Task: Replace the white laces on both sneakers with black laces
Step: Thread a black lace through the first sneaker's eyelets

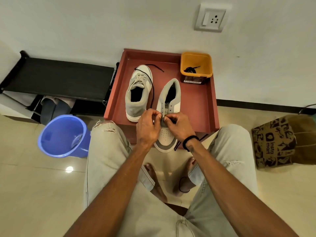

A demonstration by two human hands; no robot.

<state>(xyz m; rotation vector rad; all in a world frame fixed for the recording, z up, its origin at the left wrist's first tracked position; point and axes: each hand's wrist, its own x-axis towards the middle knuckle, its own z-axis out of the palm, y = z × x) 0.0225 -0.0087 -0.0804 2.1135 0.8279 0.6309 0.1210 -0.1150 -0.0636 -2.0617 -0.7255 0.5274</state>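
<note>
Two grey-and-white sneakers lie on a red tray [196, 103]. The left sneaker [136, 93] still carries white laces; a black lace [152, 90] is draped across it and runs down to my hands. The right sneaker [168, 108] has bare eyelets and its toe points toward me over the tray's front edge. My left hand [147, 127] pinches the black lace at the lowest eyelets. My right hand [177, 124] pinches the lace on the other side of the tongue. Another black lace [191, 69] lies coiled in an orange tub [196, 62].
A blue bucket [64, 135] stands on the floor at my left knee. A black shoe rack [56, 77] stands against the wall at left. A brown paper bag [280, 141] sits at right. My knees and bare feet are below the tray.
</note>
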